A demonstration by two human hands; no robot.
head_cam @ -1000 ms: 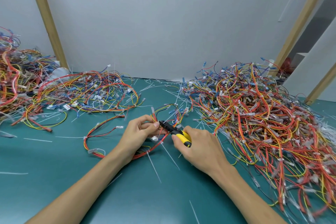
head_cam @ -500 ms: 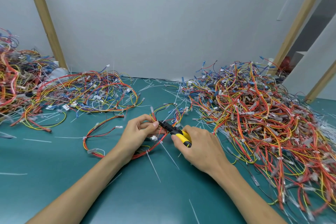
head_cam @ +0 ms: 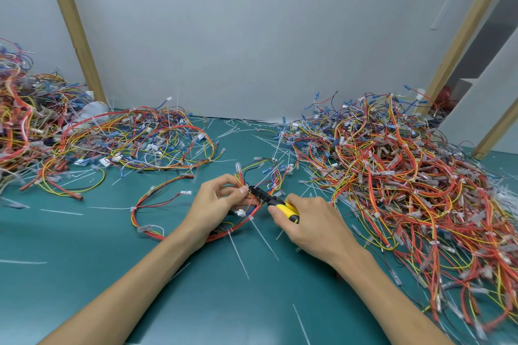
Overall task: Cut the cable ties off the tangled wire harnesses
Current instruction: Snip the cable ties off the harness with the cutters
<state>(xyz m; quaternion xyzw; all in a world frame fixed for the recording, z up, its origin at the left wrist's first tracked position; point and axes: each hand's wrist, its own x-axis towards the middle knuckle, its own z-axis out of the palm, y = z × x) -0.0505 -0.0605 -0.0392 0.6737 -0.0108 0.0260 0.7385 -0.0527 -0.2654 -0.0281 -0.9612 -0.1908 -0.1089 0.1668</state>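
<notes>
Mid-desk, left hand (head_cam: 213, 202): pinched the wire harness (head_cam: 134, 216) between thumb and curled fingers.
Right hand (head_cam: 311, 224): gripped yellow-handled cutters (head_cam: 273, 200), black tip at the pinched wires.
Harness: looped on the green desk (head_cam: 84, 260), between left pile (head_cam: 126, 143) and right pile (head_cam: 406, 176).

left pile (head_cam: 16, 126) cropped, cutter handles (head_cam: 286, 209) mostly hidden

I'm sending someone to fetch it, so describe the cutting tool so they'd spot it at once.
On the green table, look between the left wire pile and the right pile, at the loose harness. The cutters sit in the right hand there, black nose at the harness; nothing else has yellow-and-black handles.
</notes>
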